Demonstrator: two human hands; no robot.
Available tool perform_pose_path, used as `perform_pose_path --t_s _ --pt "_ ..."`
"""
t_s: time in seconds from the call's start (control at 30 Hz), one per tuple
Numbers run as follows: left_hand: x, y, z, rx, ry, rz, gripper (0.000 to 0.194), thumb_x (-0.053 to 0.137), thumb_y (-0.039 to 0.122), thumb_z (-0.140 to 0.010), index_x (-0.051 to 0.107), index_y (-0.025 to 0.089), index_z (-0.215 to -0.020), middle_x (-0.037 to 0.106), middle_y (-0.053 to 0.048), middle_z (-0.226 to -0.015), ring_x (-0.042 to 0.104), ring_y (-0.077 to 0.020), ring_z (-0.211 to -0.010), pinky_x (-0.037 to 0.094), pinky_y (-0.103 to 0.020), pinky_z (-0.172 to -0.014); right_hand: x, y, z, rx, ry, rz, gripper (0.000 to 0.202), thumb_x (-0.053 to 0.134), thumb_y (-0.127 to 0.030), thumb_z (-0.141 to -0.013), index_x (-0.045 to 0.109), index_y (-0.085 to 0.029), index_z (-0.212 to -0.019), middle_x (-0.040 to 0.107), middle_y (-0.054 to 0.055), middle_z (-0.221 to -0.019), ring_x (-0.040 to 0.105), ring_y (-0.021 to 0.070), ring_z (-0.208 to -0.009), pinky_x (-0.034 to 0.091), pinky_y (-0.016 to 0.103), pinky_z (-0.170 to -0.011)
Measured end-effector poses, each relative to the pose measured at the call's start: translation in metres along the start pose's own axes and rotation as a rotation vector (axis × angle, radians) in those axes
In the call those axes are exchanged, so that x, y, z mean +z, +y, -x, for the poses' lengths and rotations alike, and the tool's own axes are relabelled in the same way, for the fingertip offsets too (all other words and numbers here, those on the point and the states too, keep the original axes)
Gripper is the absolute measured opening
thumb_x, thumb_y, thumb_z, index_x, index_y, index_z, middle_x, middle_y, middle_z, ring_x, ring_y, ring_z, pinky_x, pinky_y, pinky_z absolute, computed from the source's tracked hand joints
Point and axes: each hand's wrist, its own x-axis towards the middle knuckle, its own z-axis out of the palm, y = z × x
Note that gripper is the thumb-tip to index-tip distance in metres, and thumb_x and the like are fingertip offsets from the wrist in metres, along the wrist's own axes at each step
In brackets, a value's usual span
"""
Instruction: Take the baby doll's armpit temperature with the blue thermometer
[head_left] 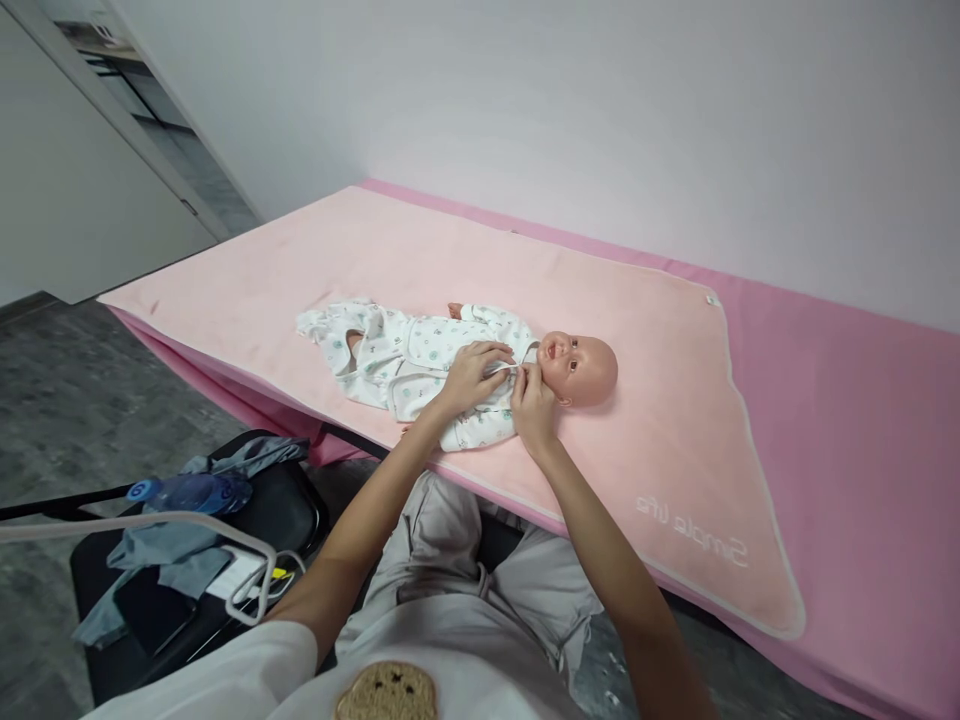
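A baby doll [589, 370] lies on its back, head to the right, on a pale pink mat. It wears a white printed baby shirt [439, 342] and matching pants [367, 375]; a bit of leg shows through an opening in the pants. My left hand [476, 378] rests on the doll's chest, its thumb and fingers closed on a thin white tie [512, 367] of the shirt. Close to the doll's chin, my right hand [534, 402] pinches at the collar end of that tie. The fingertips of my right hand partly hide what they grip.
The pale pink mat [660, 450] covers a table with a darker pink cloth [862, 430], against a white wall. To my left, a black chair [300, 500] holds a water bottle [195, 492], a grey-blue cloth [169, 545] and a dark phone-like object [154, 610]. A pale curved bar crosses before it.
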Motion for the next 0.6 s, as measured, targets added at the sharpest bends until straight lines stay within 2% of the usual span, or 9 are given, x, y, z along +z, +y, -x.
perform_pose_path --t_s 0.2,0.4,0.6 --pt "0.0029 -0.0007 -0.0002 -0.029 -0.01 -0.008 0.02 0.047 0.03 -0.086 0.062 0.022 -0.096 0.06 -0.002 -0.116 0.052 -0.0192 -0.108 0.035 -0.034 -0.095 -0.001 -0.0001 0.0003 -0.001 0.001 0.024 0.028 0.028 -0.03 -0.095 0.052 -0.016 -0.09 0.065 0.009 -0.078 0.062 0.017 -0.065 0.041 0.024 -0.055" --pt "0.0063 -0.0033 -0.001 0.011 0.026 0.005 0.019 0.048 0.029 -0.085 0.061 0.021 -0.095 0.061 -0.002 -0.113 0.053 -0.018 -0.106 0.036 -0.033 -0.094 -0.0019 0.0007 0.0001 -0.004 0.007 0.033 0.029 0.027 -0.03 -0.095 0.051 -0.016 -0.088 0.064 0.008 -0.075 0.061 0.0153 -0.064 0.041 0.022 -0.056" --pt "0.0072 -0.0025 -0.0007 0.037 0.003 -0.071 0.029 0.042 0.031 -0.088 0.061 0.024 -0.109 0.058 -0.002 -0.119 0.051 -0.0189 -0.107 0.034 -0.034 -0.095 -0.0033 0.0006 0.0011 -0.007 -0.017 0.074 0.029 0.027 -0.029 -0.096 0.051 -0.015 -0.09 0.064 0.009 -0.075 0.061 0.0155 -0.066 0.041 0.021 -0.056"
